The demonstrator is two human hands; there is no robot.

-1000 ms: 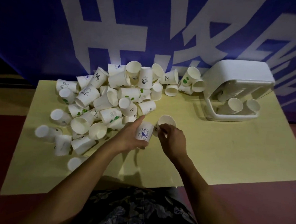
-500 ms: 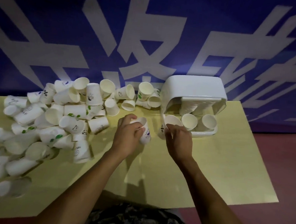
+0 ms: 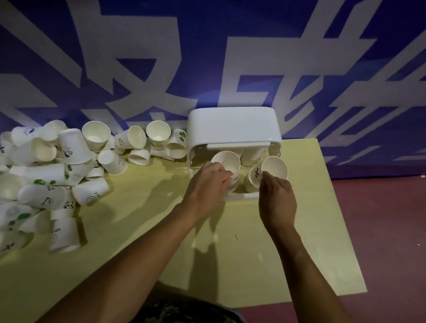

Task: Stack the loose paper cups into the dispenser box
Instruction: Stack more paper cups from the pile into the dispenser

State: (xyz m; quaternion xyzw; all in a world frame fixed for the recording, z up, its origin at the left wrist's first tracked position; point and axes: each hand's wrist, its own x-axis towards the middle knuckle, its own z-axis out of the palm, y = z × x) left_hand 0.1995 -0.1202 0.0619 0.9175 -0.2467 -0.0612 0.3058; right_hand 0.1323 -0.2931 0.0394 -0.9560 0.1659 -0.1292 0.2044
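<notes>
The white dispenser box (image 3: pixel 234 124) lies on the yellow table (image 3: pixel 152 232) at the back, its open front facing me. My left hand (image 3: pixel 207 183) grips a white paper cup (image 3: pixel 228 162) at the box's left opening, mouth toward me. My right hand (image 3: pixel 277 197) pinches another cup (image 3: pixel 272 168) with a black percent mark at the right opening. Stacked cups show inside the box behind them. A large pile of loose cups (image 3: pixel 44 171) covers the table's left side.
A blue wall (image 3: pixel 214 49) with big white characters stands right behind the table. Bare yellow tabletop lies under my forearms. The table's right edge (image 3: pixel 340 219) borders a dark red floor (image 3: pixel 388 247). Patterned clothing shows at the bottom.
Both hands have carried their cups from the table's middle up to the dispenser's open front. The view has turned right, so the cup pile now sits further left.
</notes>
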